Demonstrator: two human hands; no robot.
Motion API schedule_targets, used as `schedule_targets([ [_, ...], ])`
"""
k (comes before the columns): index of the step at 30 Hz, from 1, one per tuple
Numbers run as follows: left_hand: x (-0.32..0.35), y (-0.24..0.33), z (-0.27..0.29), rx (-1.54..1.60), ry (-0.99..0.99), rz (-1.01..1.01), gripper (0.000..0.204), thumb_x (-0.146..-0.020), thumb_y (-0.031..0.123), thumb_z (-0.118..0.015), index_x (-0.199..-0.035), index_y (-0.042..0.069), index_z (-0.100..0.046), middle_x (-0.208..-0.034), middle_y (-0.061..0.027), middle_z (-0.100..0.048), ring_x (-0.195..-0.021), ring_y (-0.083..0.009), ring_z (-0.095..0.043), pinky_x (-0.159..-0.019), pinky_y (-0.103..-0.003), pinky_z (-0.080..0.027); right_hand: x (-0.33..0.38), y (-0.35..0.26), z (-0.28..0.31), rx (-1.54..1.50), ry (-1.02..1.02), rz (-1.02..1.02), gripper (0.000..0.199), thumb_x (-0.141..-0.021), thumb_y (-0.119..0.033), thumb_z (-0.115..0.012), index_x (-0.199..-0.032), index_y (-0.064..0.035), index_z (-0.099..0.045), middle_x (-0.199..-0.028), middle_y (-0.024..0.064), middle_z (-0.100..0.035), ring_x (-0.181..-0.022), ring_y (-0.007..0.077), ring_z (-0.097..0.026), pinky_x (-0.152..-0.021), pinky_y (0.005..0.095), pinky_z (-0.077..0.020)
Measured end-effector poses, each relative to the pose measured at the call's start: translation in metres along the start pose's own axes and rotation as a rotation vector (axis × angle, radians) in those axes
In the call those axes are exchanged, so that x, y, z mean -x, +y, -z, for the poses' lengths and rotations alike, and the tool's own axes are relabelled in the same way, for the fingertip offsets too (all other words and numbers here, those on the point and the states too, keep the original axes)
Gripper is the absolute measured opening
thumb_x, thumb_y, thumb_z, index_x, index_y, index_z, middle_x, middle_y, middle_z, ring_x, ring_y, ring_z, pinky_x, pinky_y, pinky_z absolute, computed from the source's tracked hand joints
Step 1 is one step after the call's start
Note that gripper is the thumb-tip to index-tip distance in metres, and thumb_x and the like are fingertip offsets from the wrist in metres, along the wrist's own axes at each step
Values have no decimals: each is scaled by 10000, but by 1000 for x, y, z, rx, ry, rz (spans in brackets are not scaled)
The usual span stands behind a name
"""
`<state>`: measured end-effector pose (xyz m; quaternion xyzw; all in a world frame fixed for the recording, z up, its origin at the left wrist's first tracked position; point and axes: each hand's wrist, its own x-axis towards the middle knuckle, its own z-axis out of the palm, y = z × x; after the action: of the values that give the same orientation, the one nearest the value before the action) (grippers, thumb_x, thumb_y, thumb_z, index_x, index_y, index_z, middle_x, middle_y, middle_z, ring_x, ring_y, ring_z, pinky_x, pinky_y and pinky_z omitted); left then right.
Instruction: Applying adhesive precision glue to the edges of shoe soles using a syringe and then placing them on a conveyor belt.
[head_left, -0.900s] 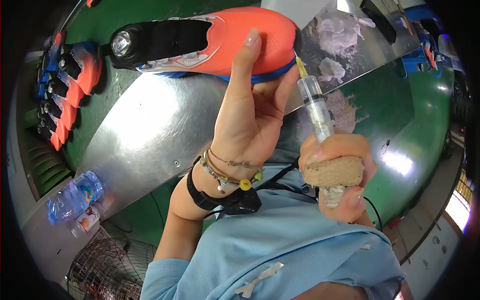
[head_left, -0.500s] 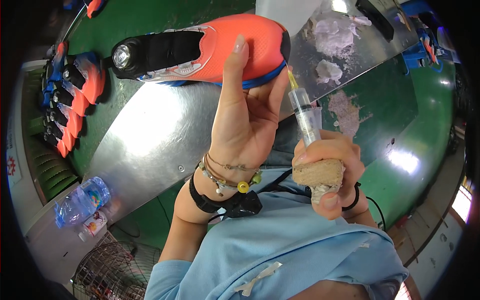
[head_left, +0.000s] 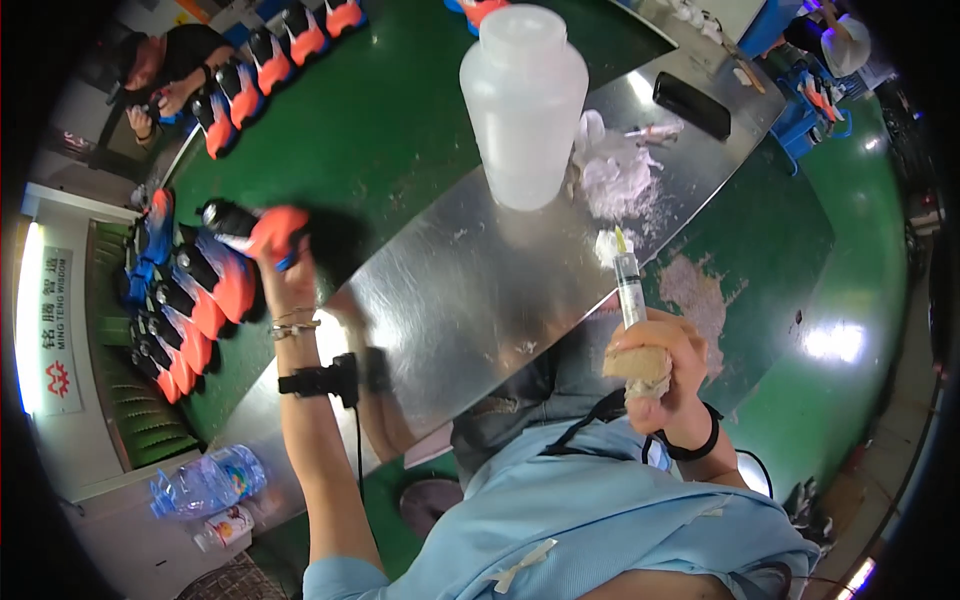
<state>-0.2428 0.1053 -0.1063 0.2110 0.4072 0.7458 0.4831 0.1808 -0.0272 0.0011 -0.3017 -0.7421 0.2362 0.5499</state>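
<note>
At the far end of my outstretched left arm, my left hand [head_left: 290, 282] grips an orange running shoe [head_left: 272, 232] with a black collar. The shoe is held beside a row of similar shoes [head_left: 205, 285] on the left. My right hand [head_left: 678, 350] is closed around a clear syringe [head_left: 630, 290] with a yellow-green tip pointing away from me. A tan block [head_left: 632, 362] with ragged whitish stuff under it is pressed in the same hand. The syringe tip shows in front of a small white crumpled wad [head_left: 606, 247] on the metal tabletop.
A large white plastic bottle [head_left: 525, 120] stands mid-table. Right of it lie crumpled whitish scraps [head_left: 615, 185] and a black phone [head_left: 692, 105]. More shoes [head_left: 268, 62] line the far left, near another person [head_left: 205, 60]. Clear plastic bottles [head_left: 212, 482] lie at lower left.
My left hand has carried the shoe away from the syringe, to the left and toward the row of shoes. My right hand still holds the syringe and block, slightly lower and to the right.
</note>
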Motion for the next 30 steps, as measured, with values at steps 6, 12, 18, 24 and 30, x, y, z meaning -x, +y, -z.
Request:
schedule_targets([
  [6,-17,51,97,160,387,160,395,-778,205,-617,-1027,-67,-477,-1011,-126,-567,-927,-205,-577,-792,-225,-502,16,14,2,-153,238,-402,369,-764,-312,-581,-878,33,-516,-634,69,-569,-510,114,-548,-473,215,-428],
  [12,29,31,-1,4,138,186,251,-847,116,-499,-1012,-73,-500,-1084,-140,-554,-972,-178,-557,-812,-247,-483,5,48,11,-203,365,-469,309,-796,-241,-547,-907,43,-497,-650,51,-552,-518,93,-517,-481,212,-404],
  [18,-12,-8,-90,-156,-59,348,201,-849,137,-499,-951,-35,-520,-1021,-98,-577,-996,-174,-546,-833,-253,-455,5,113,19,59,365,-549,217,-738,-120,-579,-909,-1,-521,-696,49,-581,-561,102,-542,-559,222,-444],
  [24,-109,-103,-170,-229,-356,522,233,-863,190,-480,-957,-21,-516,-1011,-99,-581,-986,-165,-546,-841,-261,-446,2,111,29,223,244,-455,258,-669,-142,-642,-885,-38,-546,-636,63,-577,-519,139,-566,-517,226,-447],
  [30,-161,-197,-296,-247,-402,698,487,-904,306,-377,-1132,-124,-379,-1095,-193,-519,-1027,-261,-520,-902,-326,-432,17,124,41,117,170,-511,268,-651,-177,-655,-853,-28,-561,-644,90,-578,-537,202,-584,-531,254,-468],
])
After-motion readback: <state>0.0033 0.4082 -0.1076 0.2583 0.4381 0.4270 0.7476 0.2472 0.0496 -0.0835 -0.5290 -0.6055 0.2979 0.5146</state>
